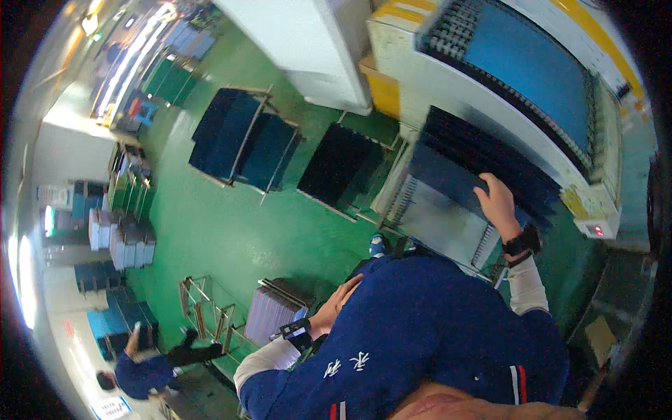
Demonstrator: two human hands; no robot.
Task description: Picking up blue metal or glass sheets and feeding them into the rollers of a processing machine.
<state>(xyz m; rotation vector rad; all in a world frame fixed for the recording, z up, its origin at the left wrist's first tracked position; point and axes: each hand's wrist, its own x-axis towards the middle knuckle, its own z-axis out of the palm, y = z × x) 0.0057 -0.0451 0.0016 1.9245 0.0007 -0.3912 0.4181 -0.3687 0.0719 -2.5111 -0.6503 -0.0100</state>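
My right hand (pixel 498 204), with a dark band on its wrist, reaches over a slotted rack (pixel 483 245) at my front right. Its thumb and forefinger are apart, at the edge of a dark blue flat panel (pixel 437 164); whether they touch it I cannot tell. A shiny grey panel surface (pixel 441 213) shows on the near side, and several dark panels (pixel 483 150) stand close together behind. My left hand (pixel 334 308) is down beside my waist, fingers stretched out against my clothing, with nothing visible in it. Its wrist also wears a dark device.
Beyond the rack stands a pale machine (pixel 399 52) with a blue panel (pixel 525 59) on its rollers. More racks of dark panels (pixel 336 164) stand on the green floor (pixel 189 231). A rack of pale panels (pixel 273 311) is at my left. Another person (pixel 143 374) works at lower left.
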